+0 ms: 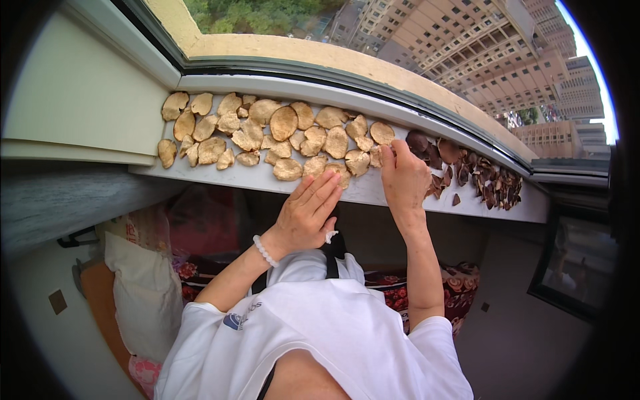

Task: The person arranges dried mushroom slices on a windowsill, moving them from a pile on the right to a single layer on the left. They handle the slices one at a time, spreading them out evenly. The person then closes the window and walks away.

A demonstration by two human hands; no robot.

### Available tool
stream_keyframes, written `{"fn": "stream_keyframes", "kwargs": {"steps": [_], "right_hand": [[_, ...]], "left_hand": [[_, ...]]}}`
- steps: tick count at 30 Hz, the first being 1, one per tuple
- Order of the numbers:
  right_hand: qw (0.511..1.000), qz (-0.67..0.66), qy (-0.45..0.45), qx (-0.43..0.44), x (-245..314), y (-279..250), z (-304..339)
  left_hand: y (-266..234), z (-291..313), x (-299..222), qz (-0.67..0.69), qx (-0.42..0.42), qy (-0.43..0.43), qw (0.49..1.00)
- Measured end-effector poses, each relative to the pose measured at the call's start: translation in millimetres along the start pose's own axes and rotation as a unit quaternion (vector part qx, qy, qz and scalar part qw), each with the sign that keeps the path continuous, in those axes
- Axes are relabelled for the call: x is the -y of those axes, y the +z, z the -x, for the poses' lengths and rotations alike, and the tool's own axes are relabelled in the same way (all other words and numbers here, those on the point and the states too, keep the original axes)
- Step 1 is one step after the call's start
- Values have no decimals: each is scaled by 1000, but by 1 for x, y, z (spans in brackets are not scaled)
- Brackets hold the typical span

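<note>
Pale slices (283, 123) cover the left and middle of the white windowsill (233, 177), with dark brown pieces (493, 183) towards its right end. The left hand (303, 217) lies over slices at the front edge, grip unclenched, fingers extended. The right hand (408, 177) bends down beside another slice; from here I can't tell whether its grip has it.

Small blue logo (233, 321) with indistinct dark lettering (252, 311) on the front of the white shirt (360, 333)

left hand (309, 215): fingers extended | right hand (407, 177): fingers curled | forearms (425, 267) reaching forward
</note>
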State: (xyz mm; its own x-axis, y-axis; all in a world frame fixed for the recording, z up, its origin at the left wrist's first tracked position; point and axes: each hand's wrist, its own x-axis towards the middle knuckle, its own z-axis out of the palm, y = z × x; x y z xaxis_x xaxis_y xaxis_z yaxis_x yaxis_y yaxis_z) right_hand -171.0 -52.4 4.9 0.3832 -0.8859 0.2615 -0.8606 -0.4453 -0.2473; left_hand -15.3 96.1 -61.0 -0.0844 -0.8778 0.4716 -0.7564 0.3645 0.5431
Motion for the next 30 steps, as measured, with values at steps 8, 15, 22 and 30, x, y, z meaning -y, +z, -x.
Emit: {"fn": "stream_keyframes", "kwargs": {"steps": [8, 15, 22, 30], "right_hand": [[999, -21, -46, 2, -44, -36, 17], [999, 13, -36, 32, -50, -17, 15], [996, -34, -84, -1, -57, -6, 7], [971, -131, -111, -166, -46, -14, 13]], "left_hand": [[0, 2, -1, 2, 6, -6, 1000], [-2, 0, 1, 7, 10, 7, 1000], [-2, 1, 1, 13, 9, 2, 1000], [-2, 1, 1, 10, 10, -1, 1000]]}}
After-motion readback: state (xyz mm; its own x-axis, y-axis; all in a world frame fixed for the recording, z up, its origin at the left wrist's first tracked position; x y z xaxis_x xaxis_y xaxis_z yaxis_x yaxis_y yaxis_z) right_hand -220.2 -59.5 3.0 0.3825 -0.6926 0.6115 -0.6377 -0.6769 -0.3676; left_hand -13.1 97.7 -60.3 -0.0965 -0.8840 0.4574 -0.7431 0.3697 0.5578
